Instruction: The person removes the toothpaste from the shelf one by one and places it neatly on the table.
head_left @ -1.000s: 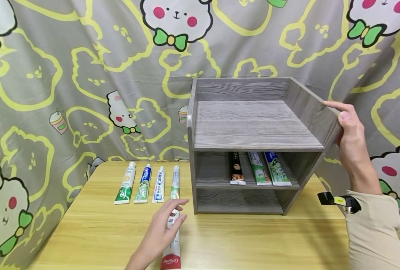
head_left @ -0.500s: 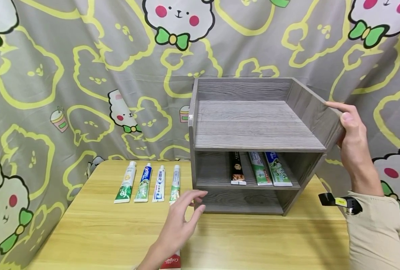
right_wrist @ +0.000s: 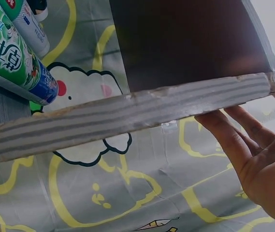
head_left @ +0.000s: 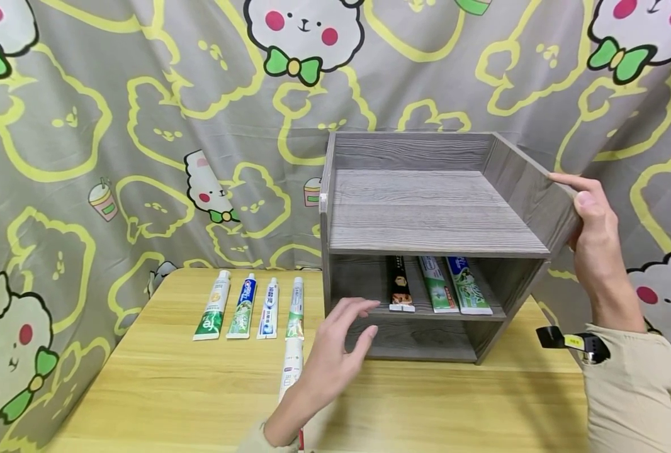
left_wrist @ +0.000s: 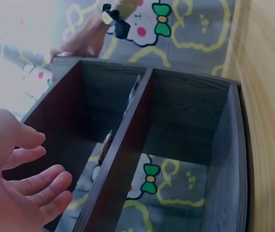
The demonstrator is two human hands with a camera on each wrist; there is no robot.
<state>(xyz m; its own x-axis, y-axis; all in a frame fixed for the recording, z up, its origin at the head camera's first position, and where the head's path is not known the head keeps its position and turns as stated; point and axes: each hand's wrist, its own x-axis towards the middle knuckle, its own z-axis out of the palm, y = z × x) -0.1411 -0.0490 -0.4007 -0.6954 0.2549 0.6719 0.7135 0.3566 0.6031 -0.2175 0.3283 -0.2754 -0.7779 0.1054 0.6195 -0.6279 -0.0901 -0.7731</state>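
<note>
In the head view, my left hand (head_left: 335,355) reaches toward the front of a grey wooden shelf (head_left: 426,211), fingers loosely bent and thumb apart, holding nothing. The left wrist view shows that hand (left_wrist: 31,179) before the shelf's openings. On the right, my right hand (head_left: 596,245) rests against the shelf's side panel, index finger along its upper edge. Its fingers (right_wrist: 231,140) look fairly straight in the right wrist view. Inside the middle compartment lie a black toothpaste tube (head_left: 400,283), a green-and-white one (head_left: 439,286) and a blue-and-green one (head_left: 468,286).
Left of the shelf, several toothpaste tubes lie in a row on the wooden table (head_left: 160,384), among them a green-and-white tube (head_left: 212,308) and a blue-topped tube (head_left: 242,308). A white tube (head_left: 291,368) lies partly hidden under my left forearm. A patterned curtain (head_left: 160,126) hangs behind.
My left hand has moved right and slightly up, from over the white-and-red Colgate tube to the front of the shelf. My right hand stays on the side panel.
</note>
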